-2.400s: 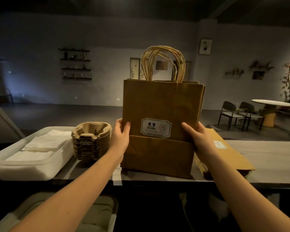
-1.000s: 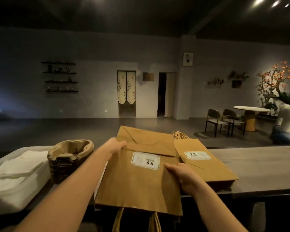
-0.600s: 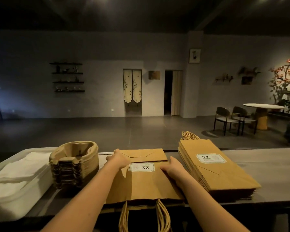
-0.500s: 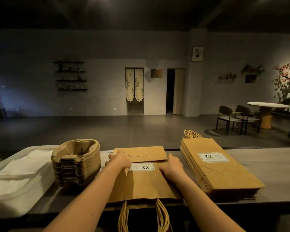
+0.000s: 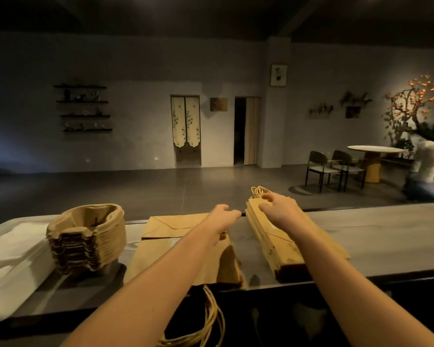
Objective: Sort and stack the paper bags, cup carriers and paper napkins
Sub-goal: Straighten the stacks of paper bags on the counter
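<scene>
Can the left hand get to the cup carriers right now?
Probably yes: the left hand is empty above the flat paper bag, and the cup carriers stand beside that bag with nothing between them.

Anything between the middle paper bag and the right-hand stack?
Nothing visible: bare grey counter separates the flat brown paper bag from the stack of brown bags. The right hand is over the stack's far end.

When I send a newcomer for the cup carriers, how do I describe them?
On the long grey counter, find the white tub of paper napkins at the left end. Right beside it stands the stack of cup carriers: moulded brown pulp, nested tall with a hollow top, unlike the flat paper bags to its right.
</scene>
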`<state>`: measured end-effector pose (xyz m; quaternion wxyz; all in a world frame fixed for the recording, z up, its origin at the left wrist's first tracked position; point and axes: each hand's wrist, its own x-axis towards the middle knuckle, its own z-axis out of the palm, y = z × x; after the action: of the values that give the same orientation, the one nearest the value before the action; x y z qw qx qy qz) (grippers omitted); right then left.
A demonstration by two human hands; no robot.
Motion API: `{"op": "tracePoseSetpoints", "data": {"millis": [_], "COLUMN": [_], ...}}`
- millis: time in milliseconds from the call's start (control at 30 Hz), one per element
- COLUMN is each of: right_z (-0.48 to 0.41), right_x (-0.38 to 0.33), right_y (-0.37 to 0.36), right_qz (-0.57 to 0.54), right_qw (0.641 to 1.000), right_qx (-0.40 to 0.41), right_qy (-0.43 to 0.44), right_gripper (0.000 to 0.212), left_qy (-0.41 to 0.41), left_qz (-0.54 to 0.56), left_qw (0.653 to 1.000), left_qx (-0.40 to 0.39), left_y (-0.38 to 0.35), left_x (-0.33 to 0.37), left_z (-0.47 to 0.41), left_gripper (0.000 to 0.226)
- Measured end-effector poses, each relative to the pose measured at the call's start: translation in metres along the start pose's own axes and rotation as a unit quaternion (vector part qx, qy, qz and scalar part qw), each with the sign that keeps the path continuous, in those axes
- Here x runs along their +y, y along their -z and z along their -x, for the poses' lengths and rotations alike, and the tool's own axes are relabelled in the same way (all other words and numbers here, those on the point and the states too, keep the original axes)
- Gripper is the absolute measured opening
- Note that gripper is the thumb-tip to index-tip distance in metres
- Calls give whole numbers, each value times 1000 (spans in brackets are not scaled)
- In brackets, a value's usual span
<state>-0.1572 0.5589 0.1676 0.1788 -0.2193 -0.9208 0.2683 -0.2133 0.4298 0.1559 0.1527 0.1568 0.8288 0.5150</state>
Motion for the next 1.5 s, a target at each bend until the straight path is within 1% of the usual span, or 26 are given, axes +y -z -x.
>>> {"op": "tracePoseSetpoints", "data": {"millis": [33, 100, 167, 233, 333, 400, 467, 500, 600, 667, 800, 900, 1033, 1067, 1167, 1233, 1300, 1367, 1400, 1500], "right_z": [-2, -8, -11, -12, -12, -10, -11, -12, -14, -14, -11, -5, 4, 6, 10, 11, 10, 10, 11, 14], "right_x": [11, 37, 64, 77, 91, 94, 97, 98, 101, 104, 109, 108, 105, 102, 87, 77, 72, 75, 77, 87], "right_y": [6, 16, 27, 33, 38, 32, 23, 21, 19, 17, 9, 13, 25, 29, 39, 43, 40, 30, 24, 14], "right_qz": [35, 81, 89, 63, 5, -51, -61, -57, -77, -115, -171, -236, -351, -369, -396, -373, -342, -336, -341, -375], "right_qw": [999, 995, 992, 990, 984, 977, 975, 977, 976, 972, 969, 959, 931, 926, 918, 925, 932, 929, 927, 918], "right_qx": [1, 12, 24, 10, -43, -89, -118, -124, -131, -130, -117, -91, -57, -44, -6, 17, 38, 44, 44, 37], "right_qy": [-18, -54, -90, -126, -170, -188, -177, -164, -156, -157, -136, -128, -85, -68, 12, 69, 118, 147, 151, 123], "right_gripper": [42, 43, 45, 48, 47, 50, 53, 53, 52, 51, 48, 54, 62, 62, 51, 62, 74, 78, 78, 79], "left_qy": [29, 74, 108, 127, 140, 142, 150, 155, 156, 151, 126, 98, -5, -38, -144, -189, -194, -190, -190, -209], "left_qz": [45, 92, 114, 138, 173, 166, 149, 144, 146, 139, 207, 240, 267, 263, 229, 200, 174, 151, 140, 124], "left_qw": [998, 991, 983, 975, 969, 971, 974, 974, 975, 977, 970, 966, 964, 964, 962, 961, 965, 970, 972, 970], "left_qx": [-23, -56, -96, -117, -109, -100, -84, -79, -64, -60, -26, -3, -8, -2, 14, 16, 20, 17, 10, -16], "left_y": [-10, -26, -39, -44, -57, -61, -66, -67, -70, -76, -90, -93, -86, -83, -70, -62, -57, -54, -54, -56], "left_x": [3, 8, 12, 11, 13, 17, 17, 16, 18, 16, 17, 17, 24, 27, 31, 32, 30, 25, 21, 14], "left_z": [3, 7, 8, 8, 5, 2, -7, -11, -15, -18, -17, -12, -1, 2, 8, 9, 10, 11, 10, 11], "left_gripper": [54, 54, 57, 60, 60, 65, 69, 66, 42, 47, 46, 50, 45, 42, 33, 32, 38, 52, 56, 54]}}
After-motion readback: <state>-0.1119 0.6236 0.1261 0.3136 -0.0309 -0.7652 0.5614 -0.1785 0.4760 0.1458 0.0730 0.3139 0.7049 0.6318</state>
